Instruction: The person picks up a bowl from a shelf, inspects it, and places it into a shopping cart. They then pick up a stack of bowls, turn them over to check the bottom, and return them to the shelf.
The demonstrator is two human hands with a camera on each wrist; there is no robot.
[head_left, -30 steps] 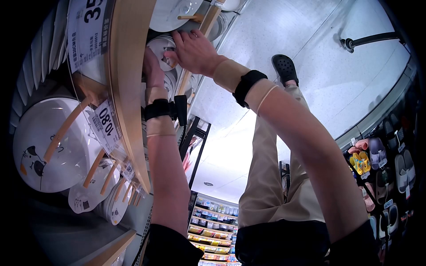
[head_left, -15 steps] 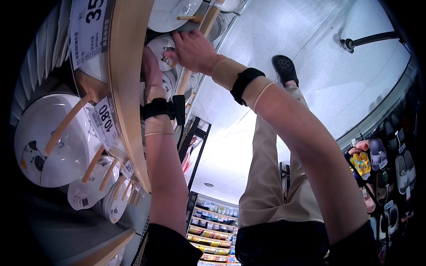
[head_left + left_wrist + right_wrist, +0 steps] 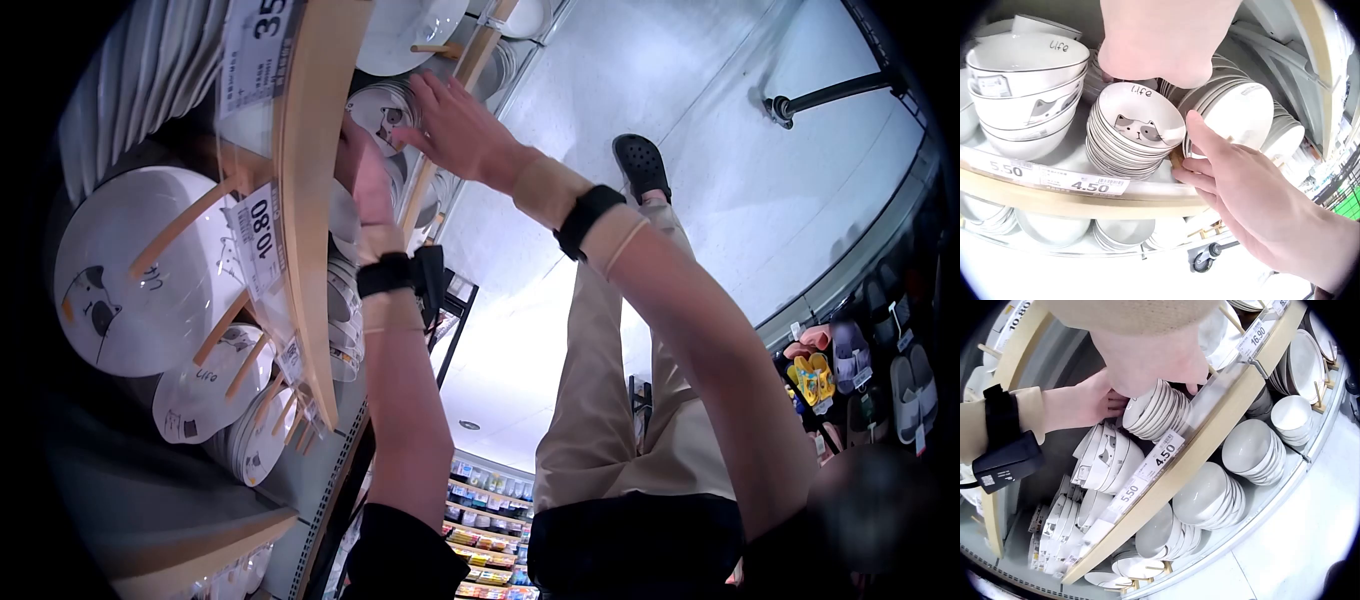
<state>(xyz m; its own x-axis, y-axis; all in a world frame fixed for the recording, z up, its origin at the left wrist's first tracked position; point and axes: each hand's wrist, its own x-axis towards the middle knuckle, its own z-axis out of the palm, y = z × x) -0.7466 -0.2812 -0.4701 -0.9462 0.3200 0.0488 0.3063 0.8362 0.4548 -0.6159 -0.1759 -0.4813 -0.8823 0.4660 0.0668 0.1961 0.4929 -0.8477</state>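
Observation:
A stack of small white bowls (image 3: pixel 1141 119) with a grey cat face and the word "Life" stands at the front of a shelf. My left hand (image 3: pixel 367 175) reaches in along one side of it; in the right wrist view its fingers (image 3: pixel 1114 403) lie at the rims. On the other side is my right hand (image 3: pixel 1266 206), its fingers extended and thumb raised near the rim. In the head view that hand (image 3: pixel 465 125) overlaps the stack's edge. A stack of larger cat bowls (image 3: pixel 1029 94) stands beside the small ones.
White plates (image 3: pixel 1241 115) stand upright past the small bowls. The shelf's wooden front edge (image 3: pixel 1191 475) carries price tags (image 3: pixel 1091 186). More bowls (image 3: pixel 1204 494) stand on another shelf level. Slippers (image 3: pixel 815 375) hang on a rack to the right.
The head view has shifted, so the shelf and both hands appear farther right. More stacked bowls show beside the left wrist. Both hands stay around the small bowls.

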